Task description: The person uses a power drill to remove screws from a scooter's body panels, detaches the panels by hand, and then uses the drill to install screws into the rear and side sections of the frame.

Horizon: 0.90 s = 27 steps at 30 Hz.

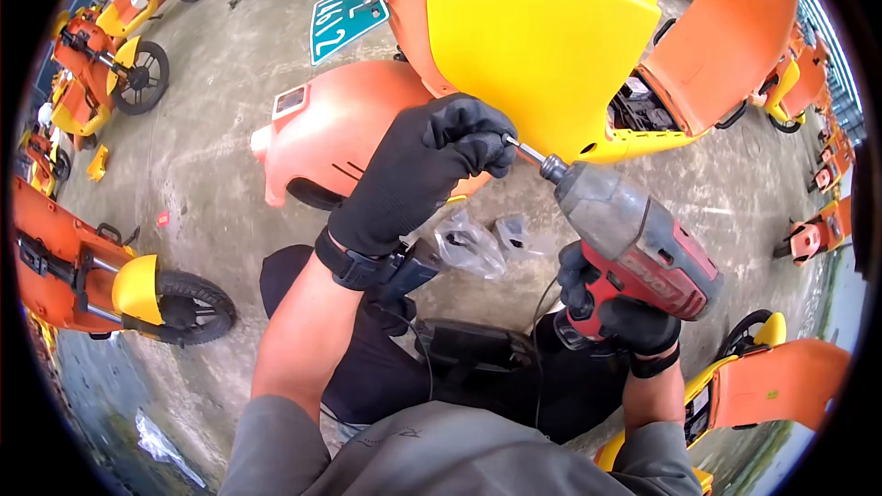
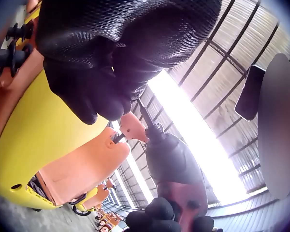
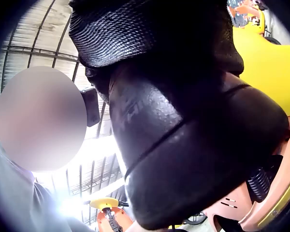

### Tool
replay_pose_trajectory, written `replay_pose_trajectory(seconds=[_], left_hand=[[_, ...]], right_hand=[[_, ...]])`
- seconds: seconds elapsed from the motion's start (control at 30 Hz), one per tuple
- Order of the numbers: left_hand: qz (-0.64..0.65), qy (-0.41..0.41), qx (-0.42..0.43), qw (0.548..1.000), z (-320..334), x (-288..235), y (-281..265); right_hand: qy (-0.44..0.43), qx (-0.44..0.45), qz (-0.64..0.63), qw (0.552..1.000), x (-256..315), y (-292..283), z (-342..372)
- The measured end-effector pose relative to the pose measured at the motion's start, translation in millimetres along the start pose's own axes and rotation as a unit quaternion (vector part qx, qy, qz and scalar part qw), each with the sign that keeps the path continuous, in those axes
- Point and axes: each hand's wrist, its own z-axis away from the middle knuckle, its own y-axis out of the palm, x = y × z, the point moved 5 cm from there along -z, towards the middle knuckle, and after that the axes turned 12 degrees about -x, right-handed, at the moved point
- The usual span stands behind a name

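Observation:
My right hand (image 1: pixel 634 321), in a black glove, grips the handle of a red and grey cordless impact driver (image 1: pixel 634 239). The driver points up and left, with a thin metal bit (image 1: pixel 527 150) in its chuck. At the bit's tip are the curled fingers of my gloved left hand (image 1: pixel 413 156), thumb and fingertips pinched together there. I cannot tell if a screw sits between them. In the left wrist view the bit (image 2: pixel 146 115) meets these fingertips. The driver's dark battery base (image 3: pixel 183 169) fills the right wrist view. Behind the hands stands a yellow and orange scooter (image 1: pixel 533 37).
The scooter's pink-orange rear fender (image 1: pixel 354 110) and green number plate (image 1: pixel 347 20) are close ahead. Clear plastic bags (image 1: pixel 470 243) lie on the concrete floor below the hands. Another scooter's front wheel (image 1: pixel 195 306) stands at the left, and an orange scooter (image 1: pixel 781 381) at the right.

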Motion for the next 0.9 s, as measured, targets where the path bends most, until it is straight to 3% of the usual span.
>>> replay_pose_trajectory(seconds=[0.3,0.43,0.47,0.5,0.63,0.7,0.73,0.77,0.8,0.83,0.87,0.9], left_hand=[[-0.021,0.000,0.034,0.999,-2.2,5.3,-2.7],[-0.052,0.001,0.069,0.996,-1.4,-0.8,-1.8],[-0.052,-0.001,0.068,0.996,-1.2,0.1,-2.8],[-0.055,0.004,0.073,0.996,-0.5,1.1,-3.0],[-0.085,-0.014,0.095,0.992,0.1,6.1,-5.3],[-0.081,-0.013,0.102,0.991,1.4,5.8,-3.5],[-0.077,-0.011,0.110,0.991,1.9,5.3,-2.3],[-0.078,-0.012,0.111,0.991,2.1,5.7,-1.7],[-0.085,-0.011,0.102,0.991,1.7,6.1,-2.0],[-0.093,-0.010,0.094,0.991,1.1,6.0,-2.6],[-0.094,-0.010,0.095,0.991,0.3,5.0,-3.2],[-0.089,-0.009,0.098,0.991,-0.3,3.4,-4.7]], right_hand=[[-0.026,0.023,0.073,0.997,4.5,-5.4,-1.7],[0.029,-0.016,0.030,0.999,-10.6,-28.4,1.9],[-0.026,0.000,0.224,0.974,-15.5,-45.6,2.4],[-0.080,0.017,0.408,0.909,-18.8,-55.5,4.5],[-0.079,-0.008,0.436,0.897,-21.8,-63.0,19.7],[-0.058,-0.066,0.230,0.969,-14.6,-58.7,32.1],[0.015,-0.008,-0.099,0.995,-18.7,-49.9,25.5],[0.016,-0.009,-0.101,0.995,-22.4,-54.6,20.4],[-0.051,0.014,0.174,0.983,-26.2,-60.6,16.3],[-0.113,0.036,0.435,0.892,-29.9,-62.6,12.5],[-0.114,0.034,0.434,0.893,-31.3,-61.2,8.0],[-0.057,-0.006,0.325,0.944,-34.4,-61.7,2.1]])
